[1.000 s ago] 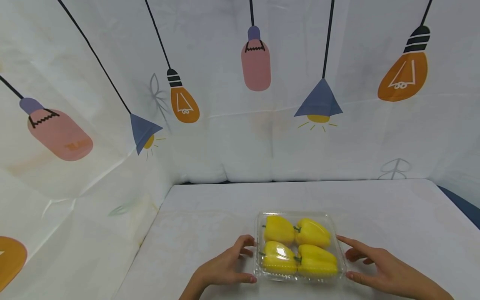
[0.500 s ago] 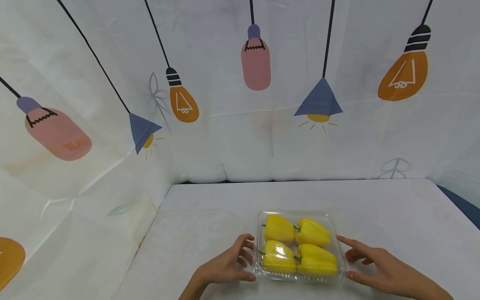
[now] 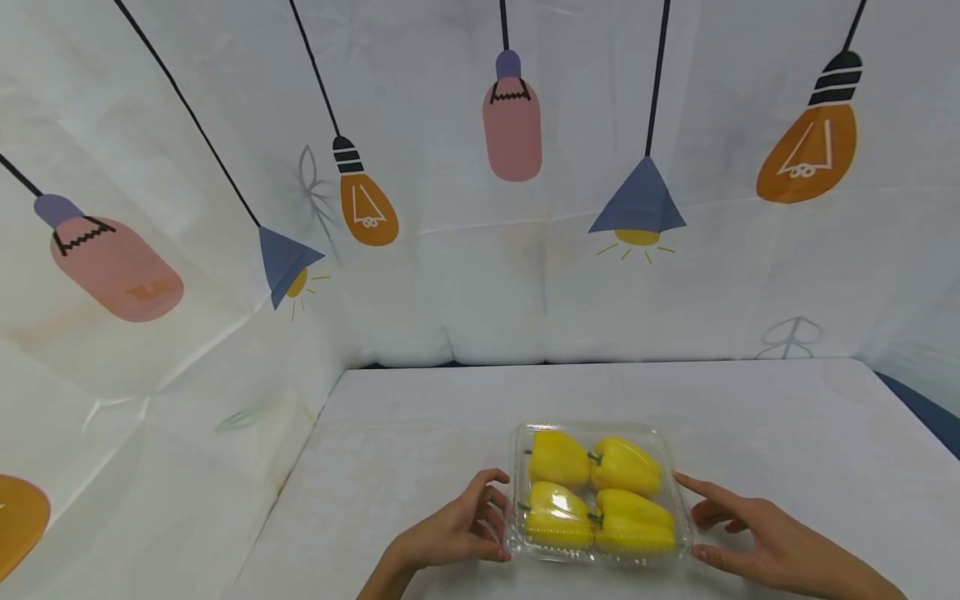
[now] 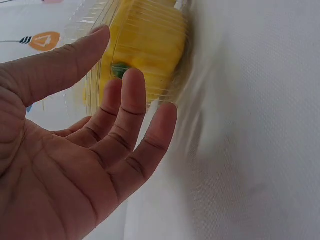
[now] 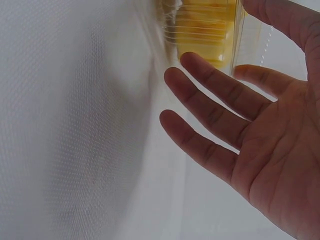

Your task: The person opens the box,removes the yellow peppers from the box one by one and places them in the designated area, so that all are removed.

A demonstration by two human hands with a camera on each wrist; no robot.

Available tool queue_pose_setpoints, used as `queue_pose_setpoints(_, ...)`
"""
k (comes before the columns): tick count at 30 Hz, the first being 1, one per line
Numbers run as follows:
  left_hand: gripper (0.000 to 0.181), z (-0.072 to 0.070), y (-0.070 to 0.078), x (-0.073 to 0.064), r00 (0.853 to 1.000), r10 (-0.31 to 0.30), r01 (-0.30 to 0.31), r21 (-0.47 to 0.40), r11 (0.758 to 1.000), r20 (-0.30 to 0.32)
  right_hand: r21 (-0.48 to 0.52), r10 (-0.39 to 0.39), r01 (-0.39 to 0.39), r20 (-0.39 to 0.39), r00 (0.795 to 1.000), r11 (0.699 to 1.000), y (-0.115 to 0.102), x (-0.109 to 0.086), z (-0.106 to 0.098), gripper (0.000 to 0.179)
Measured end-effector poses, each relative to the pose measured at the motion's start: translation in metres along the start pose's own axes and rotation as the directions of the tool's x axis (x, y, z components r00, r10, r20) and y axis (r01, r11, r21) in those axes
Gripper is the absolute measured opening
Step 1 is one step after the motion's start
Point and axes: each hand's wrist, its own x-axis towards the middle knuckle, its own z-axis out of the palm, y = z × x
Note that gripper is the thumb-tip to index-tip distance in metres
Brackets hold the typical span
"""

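Left hand (image 3: pixel 448 532) at the left of the clear box (image 3: pixel 592 553), right hand (image 3: pixel 757 533) at its right, both grips parted, four yellow peppers (image 3: pixel 559 460) sitting inside

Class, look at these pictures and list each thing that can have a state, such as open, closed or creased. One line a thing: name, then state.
Clear plastic container: lid down, resting on the white table; latching unclear.
Yellow peppers: four, inside the container, uncut where visible.
Left hand: open, fingers bent, beside the container.
Right hand: open, beside the container's opposite side.
Wall sheet: hanging, creased.
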Motion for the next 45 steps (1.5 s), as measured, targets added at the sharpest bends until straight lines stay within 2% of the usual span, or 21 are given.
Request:
queue_pose_setpoints(14, 0.078, 0.0029, 0.0002, 0.0006, 0.999, -0.039, 0.04, -0.156, 0.987, 0.006, 0.014, 0.017, -0.017, 0.025, 1.0, 1.0, -0.0013, 0.0003, -0.0002, 0.069)
queue_pose_setpoints(23, 0.072, 0.0037, 0.0047, -0.0001, 0.998, -0.069, 0.066, -0.24, 0.969, -0.004, 0.009, -0.017, 0.017, 0.011, 1.0, 1.0, -0.0014, 0.0003, -0.0003, 0.068)
queue_pose_setpoints(30, 0.068, 0.0036, 0.0057, -0.0001, 0.996, -0.084, 0.08, -0.232, 0.969, -0.008, 0.006, -0.019, 0.019, 0.01, 1.0, 1.0, 0.0017, 0.0001, 0.0005, 0.068)
queue_pose_setpoints(35, 0.066, 0.0036, 0.0048, -0.0003, 0.997, -0.082, 0.078, -0.218, 0.973, -0.009, 0.024, 0.009, -0.01, 0.022, 1.0, 1.0, 0.0021, -0.0005, 0.0007, 0.07)
queue_pose_setpoints(45, 0.063, 0.0047, 0.0029, 0.0003, 0.998, -0.066, 0.067, -0.282, 0.957, 0.01, 0.021, 0.026, -0.027, 0.034, 0.999, 0.999, 0.0018, -0.0001, 0.0008, 0.07)
